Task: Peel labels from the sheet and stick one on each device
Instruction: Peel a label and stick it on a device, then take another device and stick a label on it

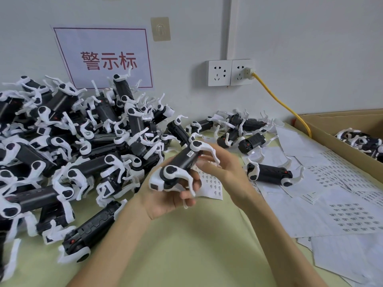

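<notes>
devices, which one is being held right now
The device gripped in the left hand, raised above the label sheet; all others lie loose, untouched.

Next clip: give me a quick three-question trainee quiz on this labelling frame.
1. True or false: the held device already carries a white label on its black body.
2. The yellow cable plugs into: A the wall socket; B the cardboard box; C a device.
3. Fill in: the hand curled round the device's near end is the person's ____ hand.
Key: 1 true; 2 A; 3 left, the left hand.
</notes>
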